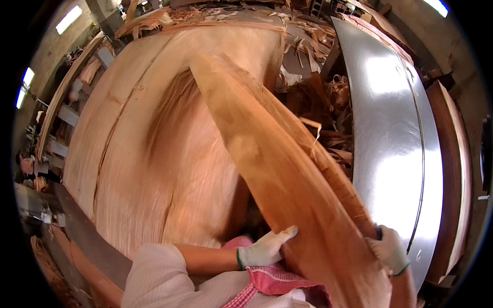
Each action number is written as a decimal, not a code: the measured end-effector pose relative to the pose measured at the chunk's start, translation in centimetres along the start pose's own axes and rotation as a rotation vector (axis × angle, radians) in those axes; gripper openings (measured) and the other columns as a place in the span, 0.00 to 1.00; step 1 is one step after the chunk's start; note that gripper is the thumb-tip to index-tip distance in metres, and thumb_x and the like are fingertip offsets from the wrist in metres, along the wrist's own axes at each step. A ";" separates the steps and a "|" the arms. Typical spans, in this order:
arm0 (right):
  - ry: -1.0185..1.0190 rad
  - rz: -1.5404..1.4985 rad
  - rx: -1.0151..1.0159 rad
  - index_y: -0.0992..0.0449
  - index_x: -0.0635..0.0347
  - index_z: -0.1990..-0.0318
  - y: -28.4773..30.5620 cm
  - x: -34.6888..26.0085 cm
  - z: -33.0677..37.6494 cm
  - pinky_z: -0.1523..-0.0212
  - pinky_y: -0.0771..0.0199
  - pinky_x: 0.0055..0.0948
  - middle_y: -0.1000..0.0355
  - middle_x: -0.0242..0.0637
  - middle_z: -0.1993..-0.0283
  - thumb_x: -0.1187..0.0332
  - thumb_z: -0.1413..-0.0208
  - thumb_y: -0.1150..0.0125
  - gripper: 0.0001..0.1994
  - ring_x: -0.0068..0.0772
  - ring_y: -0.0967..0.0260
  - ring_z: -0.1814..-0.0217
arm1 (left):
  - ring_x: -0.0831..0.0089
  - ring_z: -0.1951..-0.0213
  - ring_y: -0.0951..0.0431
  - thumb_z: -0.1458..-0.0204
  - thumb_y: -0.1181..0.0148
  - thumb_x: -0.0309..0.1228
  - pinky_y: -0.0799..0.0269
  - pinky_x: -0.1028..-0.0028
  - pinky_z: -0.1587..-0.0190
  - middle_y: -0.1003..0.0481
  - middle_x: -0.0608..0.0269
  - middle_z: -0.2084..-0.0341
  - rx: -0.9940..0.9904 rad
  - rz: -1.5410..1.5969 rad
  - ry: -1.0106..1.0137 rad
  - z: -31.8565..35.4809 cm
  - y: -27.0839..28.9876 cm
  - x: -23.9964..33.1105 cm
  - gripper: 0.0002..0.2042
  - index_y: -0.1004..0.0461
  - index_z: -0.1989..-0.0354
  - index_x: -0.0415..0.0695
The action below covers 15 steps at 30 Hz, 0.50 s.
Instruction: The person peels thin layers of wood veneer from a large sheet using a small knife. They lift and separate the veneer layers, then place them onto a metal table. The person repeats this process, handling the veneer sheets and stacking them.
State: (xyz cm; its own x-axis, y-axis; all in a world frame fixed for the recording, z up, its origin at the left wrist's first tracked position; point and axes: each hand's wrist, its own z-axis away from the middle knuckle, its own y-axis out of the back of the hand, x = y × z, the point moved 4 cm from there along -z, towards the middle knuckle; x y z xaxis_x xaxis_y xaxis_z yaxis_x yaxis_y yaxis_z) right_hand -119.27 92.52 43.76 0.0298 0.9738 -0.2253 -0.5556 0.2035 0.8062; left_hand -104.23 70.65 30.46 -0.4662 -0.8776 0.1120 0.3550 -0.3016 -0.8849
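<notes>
A long, thin sheet of reddish-brown wood veneer (277,164) slants across the middle, its far end over a broad stack of pale veneer (138,169). It looks bent lengthwise, with a second edge along its right side. My left hand (264,250), in a white glove with a green cuff, grips the sheet's near left edge, thumb on top; the fingers are hidden behind it. On the opposite edge, my right hand (389,250), gloved the same way, is closed round the veneer. A thin torn strip (313,127) sticks out from its right edge.
A shiny metal-topped table (382,128) with a dark cord (418,149) along it stands at right. Torn veneer scraps (336,102) fill the gap between table and stack. More veneer (452,174) lies beyond the table, and another long bench (67,95) runs along the left.
</notes>
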 end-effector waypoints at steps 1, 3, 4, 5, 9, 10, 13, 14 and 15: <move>0.015 -0.002 0.030 0.24 0.71 0.63 1.5 -0.8 1.5 0.68 0.28 0.34 0.26 0.50 0.74 0.66 0.53 0.34 0.15 0.40 0.26 0.71 | 0.67 0.38 0.39 0.39 0.51 0.38 0.44 0.64 0.36 0.38 0.64 0.40 -0.006 -0.016 0.018 0.7 -1.1 -0.1 0.24 0.43 0.37 0.42; 0.018 0.015 0.077 0.24 0.71 0.64 4.0 -1.8 4.9 0.68 0.29 0.33 0.26 0.50 0.74 0.66 0.54 0.34 0.15 0.40 0.26 0.71 | 0.68 0.39 0.38 0.39 0.50 0.38 0.43 0.64 0.36 0.37 0.64 0.40 -0.076 -0.024 0.079 2.5 -2.9 -0.5 0.24 0.43 0.37 0.41; 0.012 0.035 0.088 0.24 0.71 0.65 4.6 -2.1 6.4 0.67 0.29 0.33 0.26 0.50 0.74 0.66 0.55 0.34 0.15 0.40 0.26 0.71 | 0.68 0.39 0.38 0.39 0.50 0.38 0.43 0.65 0.36 0.37 0.64 0.40 -0.154 -0.041 0.099 3.0 -2.5 -1.2 0.24 0.43 0.37 0.41; 0.017 0.054 0.097 0.24 0.71 0.65 4.6 -2.5 7.1 0.67 0.29 0.33 0.26 0.50 0.74 0.66 0.55 0.34 0.15 0.41 0.26 0.71 | 0.68 0.39 0.38 0.39 0.50 0.38 0.43 0.65 0.36 0.38 0.64 0.40 -0.226 -0.060 0.108 3.3 -1.9 -1.5 0.24 0.43 0.37 0.41; -0.009 0.261 0.101 0.25 0.71 0.67 2.1 -3.7 9.4 0.66 0.29 0.36 0.27 0.54 0.73 0.64 0.57 0.33 0.17 0.49 0.26 0.69 | 0.68 0.39 0.39 0.38 0.53 0.37 0.42 0.70 0.37 0.40 0.61 0.38 -0.134 -0.252 0.269 5.5 0.6 -1.0 0.22 0.39 0.39 0.38; 0.001 0.251 0.141 0.25 0.71 0.67 1.8 -3.4 9.1 0.66 0.29 0.37 0.27 0.54 0.73 0.63 0.57 0.33 0.17 0.50 0.26 0.68 | 0.68 0.38 0.39 0.37 0.53 0.37 0.42 0.71 0.38 0.41 0.61 0.38 -0.078 -0.300 0.324 5.7 1.2 -0.4 0.21 0.39 0.40 0.37; -0.016 0.239 0.180 0.26 0.70 0.70 0.9 -2.9 8.9 0.66 0.29 0.38 0.27 0.55 0.72 0.61 0.58 0.32 0.17 0.53 0.26 0.67 | 0.67 0.38 0.39 0.37 0.55 0.37 0.42 0.71 0.38 0.41 0.59 0.37 -0.488 -1.167 -0.019 6.3 5.7 3.3 0.21 0.38 0.40 0.37; -0.012 0.259 0.182 0.26 0.69 0.70 0.7 -2.8 8.7 0.66 0.29 0.38 0.27 0.54 0.73 0.61 0.58 0.32 0.18 0.53 0.26 0.67 | 0.62 0.37 0.40 0.36 0.56 0.37 0.42 0.70 0.38 0.43 0.54 0.36 -0.391 -0.477 0.235 5.8 7.6 3.5 0.22 0.40 0.37 0.39; -0.012 0.278 0.186 0.26 0.69 0.69 0.5 -2.4 8.6 0.66 0.29 0.38 0.27 0.54 0.73 0.61 0.58 0.32 0.18 0.53 0.26 0.68 | 0.63 0.38 0.39 0.36 0.57 0.37 0.41 0.65 0.38 0.40 0.51 0.38 -0.366 -0.228 0.207 5.3 9.4 6.1 0.20 0.37 0.39 0.41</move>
State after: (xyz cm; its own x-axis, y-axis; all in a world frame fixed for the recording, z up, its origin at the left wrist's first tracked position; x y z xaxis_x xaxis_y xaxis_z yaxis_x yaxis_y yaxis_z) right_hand -112.50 91.15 49.38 -0.0910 0.9956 0.0229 -0.3832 -0.0562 0.9220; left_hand -99.48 60.49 25.25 -0.6640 -0.7003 0.2620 -0.0662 -0.2940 -0.9535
